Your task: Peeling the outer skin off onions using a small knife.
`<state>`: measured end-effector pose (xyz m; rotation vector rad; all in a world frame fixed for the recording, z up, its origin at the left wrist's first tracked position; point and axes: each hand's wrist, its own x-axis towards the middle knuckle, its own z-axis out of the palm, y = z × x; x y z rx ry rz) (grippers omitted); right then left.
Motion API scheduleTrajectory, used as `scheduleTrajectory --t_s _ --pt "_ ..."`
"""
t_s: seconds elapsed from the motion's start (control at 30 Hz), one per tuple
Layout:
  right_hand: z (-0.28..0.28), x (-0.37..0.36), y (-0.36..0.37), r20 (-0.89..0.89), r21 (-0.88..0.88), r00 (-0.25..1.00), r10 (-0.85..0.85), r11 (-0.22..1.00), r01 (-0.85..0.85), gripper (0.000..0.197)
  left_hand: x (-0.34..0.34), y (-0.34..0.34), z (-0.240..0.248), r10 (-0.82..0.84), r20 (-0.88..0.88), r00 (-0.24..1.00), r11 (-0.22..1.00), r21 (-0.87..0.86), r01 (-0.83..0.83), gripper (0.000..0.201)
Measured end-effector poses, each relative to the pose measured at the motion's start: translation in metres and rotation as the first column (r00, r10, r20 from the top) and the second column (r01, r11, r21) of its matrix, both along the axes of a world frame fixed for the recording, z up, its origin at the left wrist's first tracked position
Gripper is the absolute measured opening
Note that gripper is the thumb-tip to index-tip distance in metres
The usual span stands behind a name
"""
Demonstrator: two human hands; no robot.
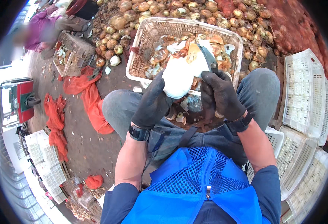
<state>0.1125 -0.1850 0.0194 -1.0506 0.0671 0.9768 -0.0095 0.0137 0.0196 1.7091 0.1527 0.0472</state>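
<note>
A white, mostly peeled onion point(177, 77) is gripped in my left hand point(151, 100), which wears a black glove, fingers wrapped round its left side. On the onion's upper right a flap of pale and tan skin point(196, 59) stands out. My right hand point(222, 91), gloved in black too, is closed close beside the onion. From its thumb side a dark, flat blade point(208, 59), seemingly a knife, points up and away; its handle is hidden in the glove. Both hands are above the near edge of a dirty white plastic crate point(149, 27) holding onion skins and scraps point(166, 52).
Heaped onions point(130, 15) lie beyond the crate, with red mesh sacks point(292, 28) at the far right. White crates point(307, 93) stand to my right. Red netting point(91, 99) lies on the floor at left. Another person point(41, 28) is beside a crate point(76, 56) at far left.
</note>
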Motion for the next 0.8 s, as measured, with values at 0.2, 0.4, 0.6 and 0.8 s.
scheduleTrajectory --t_s 0.2,0.4,0.6,0.8 --pt "-0.005 -0.003 -0.007 0.057 -0.04 0.998 0.035 0.999 -0.032 0.027 0.006 -0.008 0.009 0.013 -0.2 0.98 0.508 -0.843 -0.179 0.047" --pt "0.003 -0.007 -0.007 0.17 -0.142 0.967 0.191 0.976 -0.168 0.028 0.005 0.0 0.002 -0.04 -0.259 0.965 0.787 -0.603 -0.129 0.065" --pt "-0.001 0.028 -0.013 0.344 -0.357 0.925 0.161 0.934 -0.029 0.023 0.007 0.002 0.001 0.257 -0.199 0.946 0.85 -0.42 -0.319 0.08" --pt "0.01 0.039 -0.012 0.829 -0.549 0.252 0.499 0.812 0.199 0.019 0.021 0.012 -0.007 0.379 -0.057 0.924 0.923 0.096 -0.373 0.099"
